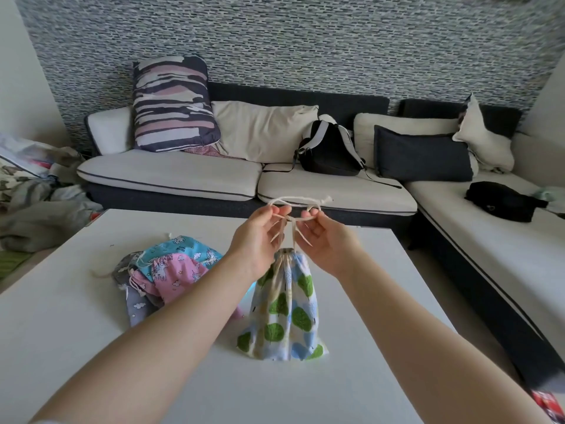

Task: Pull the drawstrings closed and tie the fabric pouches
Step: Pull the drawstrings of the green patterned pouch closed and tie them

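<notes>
A white pouch with green and blue leaf print (286,310) hangs from its cream drawstrings (298,203), its bottom resting on the white table (76,347). Its mouth is cinched tight. My left hand (255,237) and my right hand (324,237) are raised above the pouch, each pinching a strand of the cord. The strands cross between my fingers and a loop arches over them. To the left lies a pile of other pouches (165,273): pink, light blue and grey, with loose cords.
Beyond the table's far edge stands a cream and dark corner sofa (171,175) with cushions, a black backpack (330,148) and a black bag (501,201). Crumpled bedding (33,194) lies on the floor at left. A red object (547,405) sits at the lower right.
</notes>
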`<state>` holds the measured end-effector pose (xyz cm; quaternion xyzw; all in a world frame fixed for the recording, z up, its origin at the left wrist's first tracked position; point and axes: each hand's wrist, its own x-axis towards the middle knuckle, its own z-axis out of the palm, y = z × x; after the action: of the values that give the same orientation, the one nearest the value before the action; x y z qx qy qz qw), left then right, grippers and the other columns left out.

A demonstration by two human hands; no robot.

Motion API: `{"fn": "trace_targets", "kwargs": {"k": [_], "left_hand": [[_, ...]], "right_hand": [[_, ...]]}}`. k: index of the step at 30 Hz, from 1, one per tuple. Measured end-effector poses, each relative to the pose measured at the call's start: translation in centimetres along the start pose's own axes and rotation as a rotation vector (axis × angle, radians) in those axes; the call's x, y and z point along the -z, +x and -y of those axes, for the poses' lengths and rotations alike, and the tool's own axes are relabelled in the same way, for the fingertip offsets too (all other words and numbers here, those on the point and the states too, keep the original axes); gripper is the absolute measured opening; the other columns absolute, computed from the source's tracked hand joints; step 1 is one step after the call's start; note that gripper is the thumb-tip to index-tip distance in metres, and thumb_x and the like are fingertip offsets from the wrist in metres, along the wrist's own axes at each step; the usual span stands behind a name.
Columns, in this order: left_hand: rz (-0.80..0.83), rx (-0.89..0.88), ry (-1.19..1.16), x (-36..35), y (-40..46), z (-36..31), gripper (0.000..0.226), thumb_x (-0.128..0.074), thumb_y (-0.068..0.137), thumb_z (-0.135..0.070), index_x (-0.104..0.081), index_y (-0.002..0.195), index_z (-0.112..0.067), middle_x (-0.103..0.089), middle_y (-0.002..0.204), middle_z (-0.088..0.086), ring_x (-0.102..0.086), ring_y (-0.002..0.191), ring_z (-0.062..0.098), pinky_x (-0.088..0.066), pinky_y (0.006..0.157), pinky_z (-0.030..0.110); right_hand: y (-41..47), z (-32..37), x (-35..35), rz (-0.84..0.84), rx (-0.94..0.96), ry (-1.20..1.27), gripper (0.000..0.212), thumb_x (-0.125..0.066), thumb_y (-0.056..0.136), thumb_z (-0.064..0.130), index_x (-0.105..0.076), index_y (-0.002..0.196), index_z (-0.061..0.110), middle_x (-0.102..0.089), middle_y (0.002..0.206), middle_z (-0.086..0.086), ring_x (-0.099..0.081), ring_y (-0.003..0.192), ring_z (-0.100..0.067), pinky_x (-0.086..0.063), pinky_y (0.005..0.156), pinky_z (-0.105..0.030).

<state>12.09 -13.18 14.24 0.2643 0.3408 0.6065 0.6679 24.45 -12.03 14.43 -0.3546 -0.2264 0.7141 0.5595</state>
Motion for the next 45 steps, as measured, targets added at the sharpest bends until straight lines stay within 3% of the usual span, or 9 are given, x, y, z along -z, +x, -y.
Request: {"fn": "trace_targets", "kwargs": {"k": [5, 11, 17, 21, 26, 29, 34, 39, 45], "left_hand": [[-0.305, -0.084, 0.341, 3.1, 0.9, -0.9, 0.017, -0.052, 0.091, -0.015, -0.058, 0.076, -0.020, -0.062, 0.058, -0.007, -0.047, 0.059, 0.007, -0.027, 0.052, 0.021], [-0.326, -0.245, 0.826, 4.6, 1.4, 0.0, 0.014, -0.051, 0.090, -0.009, -0.039, 0.093, -0.015, -0.070, 0.069, 0.001, -0.061, 0.045, 0.005, -0.034, 0.040, 0.013], [0.007, -0.342, 1.163, 5.6, 1.6, -0.2, 0.032, -0.043, 0.090, -0.002, -0.060, 0.077, -0.025, -0.065, 0.067, -0.003, -0.053, 0.057, 0.007, -0.040, 0.055, 0.018], [0.082, -0.155, 1.283, 6.3, 1.9, -0.6, 0.028, -0.046, 0.087, -0.008, -0.070, 0.075, -0.018, -0.065, 0.067, -0.002, -0.053, 0.064, 0.013, -0.043, 0.065, 0.026], [0.137, 0.035, 1.524, 7.6, 1.7, -0.6, 0.022, -0.058, 0.084, -0.027, -0.070, 0.075, -0.011, -0.058, 0.071, 0.004, -0.049, 0.066, 0.018, -0.036, 0.063, 0.028], [0.098, -0.069, 1.558, 7.0, 1.7, -0.6, 0.031, -0.054, 0.088, -0.027, -0.067, 0.076, -0.002, -0.054, 0.081, 0.006, -0.047, 0.081, 0.021, -0.036, 0.074, 0.030], [0.136, -0.098, 1.168, 3.7, 0.8, -1.7, 0.032, -0.040, 0.096, -0.021, -0.044, 0.066, -0.011, -0.040, 0.059, 0.001, -0.042, 0.054, 0.018, -0.041, 0.051, 0.018], [0.358, -0.103, 0.976, 1.2, -0.5, -1.9, 0.030, -0.038, 0.096, -0.014, -0.056, 0.073, -0.009, -0.030, 0.051, -0.006, -0.024, 0.040, 0.007, -0.022, 0.039, 0.015], [0.420, -0.199, 1.051, 1.9, -0.2, -0.9, 0.023, -0.053, 0.091, -0.020, -0.070, 0.077, -0.024, -0.046, 0.056, -0.007, -0.040, 0.049, 0.005, -0.033, 0.052, 0.018]], "right_hand": [[0.7, 1.3, 3.5, -0.254, 0.069, 0.185, 0.032, -0.032, 0.096, 0.004, -0.040, 0.065, 0.011, -0.024, 0.033, 0.005, -0.022, 0.029, -0.008, -0.024, 0.033, -0.013], [0.8, 0.3, 3.9, -0.330, 0.157, -0.595, 0.025, -0.038, 0.092, 0.006, -0.053, 0.072, 0.012, -0.037, 0.048, 0.003, -0.027, 0.036, -0.008, -0.021, 0.032, -0.016], [0.9, -0.3, 4.3, -0.341, 0.308, -1.285, 0.026, -0.039, 0.085, 0.008, -0.062, 0.074, 0.013, -0.046, 0.056, 0.002, -0.037, 0.049, -0.013, -0.025, 0.045, -0.022], [0.8, -0.4, 4.6, -0.290, 0.267, -1.253, 0.027, -0.041, 0.084, 0.008, -0.060, 0.067, 0.016, -0.049, 0.060, 0.000, -0.040, 0.053, -0.016, -0.029, 0.047, -0.022], [0.9, 0.2, 4.2, -0.339, 0.273, -1.691, 0.027, -0.037, 0.085, 0.012, -0.063, 0.091, 0.008, -0.060, 0.080, -0.008, -0.051, 0.066, -0.025, -0.034, 0.051, -0.025], [0.5, -0.4, 3.9, -0.274, 0.210, -1.921, 0.028, -0.036, 0.088, 0.014, -0.062, 0.098, 0.012, -0.061, 0.093, -0.009, -0.055, 0.081, -0.028, -0.043, 0.062, -0.029], [0.2, -1.8, 3.1, -0.098, 0.186, -2.210, 0.021, -0.035, 0.093, 0.022, -0.053, 0.095, 0.012, -0.060, 0.095, -0.006, -0.051, 0.078, -0.023, -0.039, 0.059, -0.030], [0.3, -2.4, 2.5, -0.078, 0.179, -2.097, 0.036, -0.041, 0.086, 0.053, -0.054, 0.081, 0.019, -0.058, 0.074, 0.004, -0.051, 0.067, -0.014, -0.038, 0.054, -0.027], [-0.2, -1.1, 2.6, -0.178, 0.059, -1.080, 0.036, -0.042, 0.091, 0.039, -0.048, 0.065, 0.015, -0.066, 0.052, -0.002, -0.043, 0.034, -0.009, -0.034, 0.038, -0.017]]}}
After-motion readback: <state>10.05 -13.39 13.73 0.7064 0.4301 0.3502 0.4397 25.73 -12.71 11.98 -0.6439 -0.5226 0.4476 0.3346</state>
